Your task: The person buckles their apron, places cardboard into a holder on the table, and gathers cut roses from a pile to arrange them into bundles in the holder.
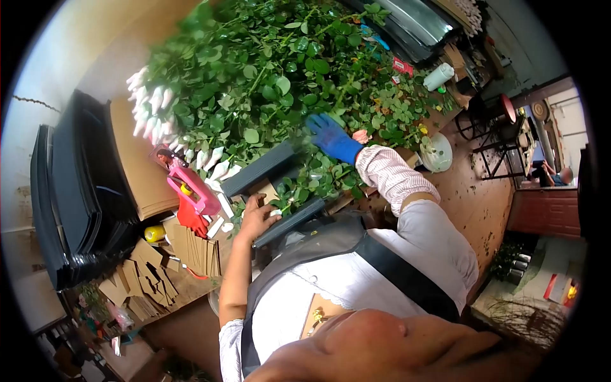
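Beside foliage (283, 84), illegible red packet (401, 65)

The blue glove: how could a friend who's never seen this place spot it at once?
Find the big heap of leafy green stems filling the upper middle of the picture. Toward its lower right, follow the pinkish patterned sleeve to the right hand. That hand wears the blue glove, vivid against the green, while the left hand is bare.

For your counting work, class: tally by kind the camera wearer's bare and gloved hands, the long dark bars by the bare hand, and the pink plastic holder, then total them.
Bare left hand: 1
Right hand in a blue glove: 1
Long dark grey bars: 2
Pink plastic holder: 1
Total: 5
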{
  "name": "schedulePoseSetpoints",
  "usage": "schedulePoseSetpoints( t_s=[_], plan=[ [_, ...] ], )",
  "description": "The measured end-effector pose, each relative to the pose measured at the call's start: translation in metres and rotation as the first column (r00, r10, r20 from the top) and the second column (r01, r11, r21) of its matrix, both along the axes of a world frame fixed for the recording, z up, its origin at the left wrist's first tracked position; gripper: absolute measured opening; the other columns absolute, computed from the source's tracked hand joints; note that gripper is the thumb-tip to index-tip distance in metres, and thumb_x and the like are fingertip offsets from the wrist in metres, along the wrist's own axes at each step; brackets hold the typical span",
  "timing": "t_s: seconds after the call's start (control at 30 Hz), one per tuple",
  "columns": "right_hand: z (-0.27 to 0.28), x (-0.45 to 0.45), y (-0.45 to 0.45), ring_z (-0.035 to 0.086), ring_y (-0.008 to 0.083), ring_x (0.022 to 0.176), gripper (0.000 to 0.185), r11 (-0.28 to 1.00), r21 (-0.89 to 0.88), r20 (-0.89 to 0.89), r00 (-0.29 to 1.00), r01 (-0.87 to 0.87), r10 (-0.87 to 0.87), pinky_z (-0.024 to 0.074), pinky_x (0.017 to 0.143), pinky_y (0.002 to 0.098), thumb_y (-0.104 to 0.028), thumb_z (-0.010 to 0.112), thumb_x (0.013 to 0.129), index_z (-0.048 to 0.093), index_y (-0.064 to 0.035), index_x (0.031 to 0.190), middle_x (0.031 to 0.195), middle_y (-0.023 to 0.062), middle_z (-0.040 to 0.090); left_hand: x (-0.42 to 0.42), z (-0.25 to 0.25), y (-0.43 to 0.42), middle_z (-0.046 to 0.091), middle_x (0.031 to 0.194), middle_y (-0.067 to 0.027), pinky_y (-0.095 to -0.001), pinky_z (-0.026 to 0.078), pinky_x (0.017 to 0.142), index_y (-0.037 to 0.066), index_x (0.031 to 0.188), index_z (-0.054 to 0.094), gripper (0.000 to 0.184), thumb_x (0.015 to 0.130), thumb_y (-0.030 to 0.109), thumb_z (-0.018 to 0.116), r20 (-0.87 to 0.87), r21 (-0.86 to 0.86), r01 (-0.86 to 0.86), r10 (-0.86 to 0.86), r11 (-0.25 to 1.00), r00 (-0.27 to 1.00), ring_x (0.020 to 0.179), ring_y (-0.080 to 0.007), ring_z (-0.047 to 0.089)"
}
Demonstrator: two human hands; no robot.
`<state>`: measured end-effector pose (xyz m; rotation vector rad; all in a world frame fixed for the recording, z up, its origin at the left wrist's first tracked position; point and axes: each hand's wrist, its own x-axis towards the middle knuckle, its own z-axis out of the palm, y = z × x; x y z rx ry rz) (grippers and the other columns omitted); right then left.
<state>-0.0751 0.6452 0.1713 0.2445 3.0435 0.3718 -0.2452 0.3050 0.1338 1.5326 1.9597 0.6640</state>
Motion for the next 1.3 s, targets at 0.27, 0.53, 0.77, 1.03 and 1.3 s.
schedulePoseSetpoints(
  t_s=[0.27,0.53,0.77,1.03,1.3],
  plan=[
    [0.147,0.006,0.068,0.066,0.0296,0.095,0.039,0.993,-0.116,-0.527,0.846,0.019,-0.078,0.0518,0.088,0.0414,-0.006,0.062,0.083,0.068,-0.0185,0.119,0.101,0.0071,0.071,0.002,0.001,0.002,0.052,0.130,-0.0190,-0.0439,0.042,0.103,0.008,0.098,0.076,0.033,0.076,0.032,0.083,-0.038,0.066,-0.008,0.011,0.998,0.999,0.123,-0.0382,0.049],
    [0.041,-0.083,0.020,0.070,0.0259,0.086,0.044,0.983,-0.155,-0.172,0.983,-0.098,0.071,0.0567,0.079,0.0383,-0.008,0.062,0.086,0.061,-0.0248,0.127,0.105,0.0054,0.072,-0.001,0.004,0.006,0.052,0.131,-0.0192,-0.0438,0.043,0.102,0.008,0.096,0.075,0.032,0.075,0.030,0.083,-0.011,0.068,-0.030,0.031,0.997,0.999,0.123,-0.0387,0.048],
    [0.076,-0.096,0.021,0.063,0.0305,0.112,0.036,0.847,-0.528,0.140,0.990,0.060,0.017,0.0506,0.097,0.0438,-0.020,0.065,0.084,0.069,-0.0233,0.119,0.131,0.0095,0.062,-0.009,0.005,0.009,0.051,0.133,-0.0179,-0.0445,0.043,0.104,0.010,0.096,0.076,0.031,0.074,0.030,0.083,-0.008,0.060,-0.043,0.044,0.997,0.999,0.127,-0.0387,0.046],
    [0.030,-0.177,0.028,0.055,0.0265,0.128,0.033,0.987,-0.154,0.392,0.920,0.054,0.011,0.0447,0.107,0.0433,-0.015,0.066,0.089,0.066,-0.0195,0.121,0.145,0.0062,0.053,-0.010,0.004,0.006,0.050,0.133,-0.0187,-0.0443,0.042,0.106,0.009,0.098,0.075,0.030,0.079,0.032,0.080,0.011,0.069,-0.031,0.030,0.997,0.999,0.128,-0.0385,0.045],
    [0.125,-0.130,0.009,0.069,0.0250,0.097,0.045,0.903,-0.200,-0.506,0.829,-0.380,0.237,0.0572,0.086,0.0383,-0.001,0.060,0.085,0.065,-0.0244,0.124,0.110,0.0056,0.071,-0.011,-0.007,0.004,0.048,0.139,-0.0177,-0.0456,0.036,0.111,0.010,0.102,0.076,0.028,0.082,0.030,0.078,0.031,0.061,-0.048,0.046,0.997,0.998,0.135,-0.0413,0.038]
  ],
)
